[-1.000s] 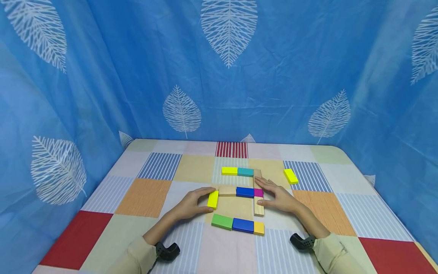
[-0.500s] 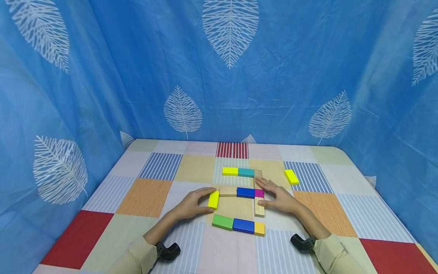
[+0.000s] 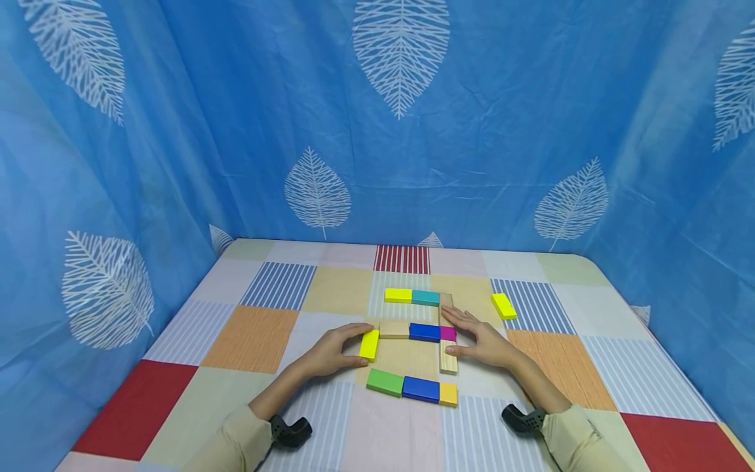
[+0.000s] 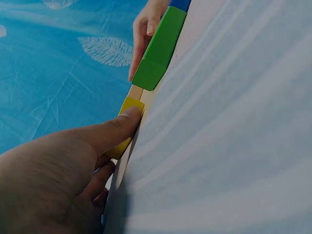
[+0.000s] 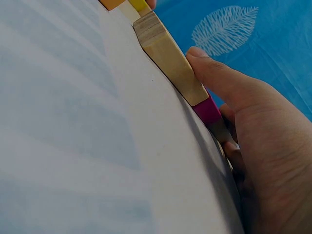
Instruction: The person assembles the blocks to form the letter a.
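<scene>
In the head view my left hand (image 3: 333, 351) holds a yellow block (image 3: 369, 345) by its ends, thumb at the near end and index finger at the far one. The left wrist view shows that thumb against the yellow block (image 4: 127, 108). Fairly straight fingers of my right hand (image 3: 483, 339) rest on the right column: fingertips on a far plain wooden block (image 3: 445, 300), thumb on a near wooden block (image 3: 448, 359). Between these two lies a magenta block (image 3: 447, 334). Leftward from it run a blue block (image 3: 425, 332) and another plain wooden block (image 3: 394, 330), its end near the yellow block.
A back row has a yellow block (image 3: 398, 295) and a teal block (image 3: 425, 297). The front row holds a green block (image 3: 385, 382), a blue block (image 3: 421, 389) and an orange-yellow block (image 3: 448, 394). One loose yellow block (image 3: 504, 306) lies right on the patchwork tablecloth (image 3: 236, 393).
</scene>
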### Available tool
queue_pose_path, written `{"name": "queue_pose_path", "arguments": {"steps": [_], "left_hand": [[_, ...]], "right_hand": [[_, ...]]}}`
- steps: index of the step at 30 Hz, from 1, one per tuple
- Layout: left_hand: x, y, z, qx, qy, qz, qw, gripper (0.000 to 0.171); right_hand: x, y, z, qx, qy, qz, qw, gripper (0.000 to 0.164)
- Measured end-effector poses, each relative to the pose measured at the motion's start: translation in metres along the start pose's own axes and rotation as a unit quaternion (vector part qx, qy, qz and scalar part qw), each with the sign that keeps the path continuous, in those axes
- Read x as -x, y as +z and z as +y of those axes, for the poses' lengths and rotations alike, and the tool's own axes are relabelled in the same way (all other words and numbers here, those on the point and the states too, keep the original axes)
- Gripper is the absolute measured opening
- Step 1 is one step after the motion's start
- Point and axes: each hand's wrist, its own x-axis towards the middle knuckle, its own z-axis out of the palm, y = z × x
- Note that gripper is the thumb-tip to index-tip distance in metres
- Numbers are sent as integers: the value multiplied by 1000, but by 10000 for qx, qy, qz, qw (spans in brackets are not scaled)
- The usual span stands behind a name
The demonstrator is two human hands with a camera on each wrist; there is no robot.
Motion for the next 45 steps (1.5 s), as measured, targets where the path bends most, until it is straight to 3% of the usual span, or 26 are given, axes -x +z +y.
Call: {"name": "queue_pose_path", "arguments": {"steps": [14,19,24,27,30,37,45], "left_hand": [[0,1,-3,57,-49,7,10000,68],[2,-3,7,225,3,488,9986,65],[9,1,20,865,422,1131,9889,46],[14,7,28,1093,918,1175,9828,37],[20,12,33,1021,1243,1135,9804,33],[30,17,33,745,878,1111,9871,31],[30,24,26,773,541,695,9931,33]], "right_hand": [[-1,2,3,-5,-13,-7,10000,77],[-1,1,3,10,13,-15,10000,78],[-3,2,4,17,-34,-15,10000,78],[-3,2,4,7,-9,-27,10000,77],[-2,2,4,20,0,-51,10000,77],[-2,1,6,29,-100,30,9999,77],[-3,2,7,26,-85,-3,10000,78]]}}
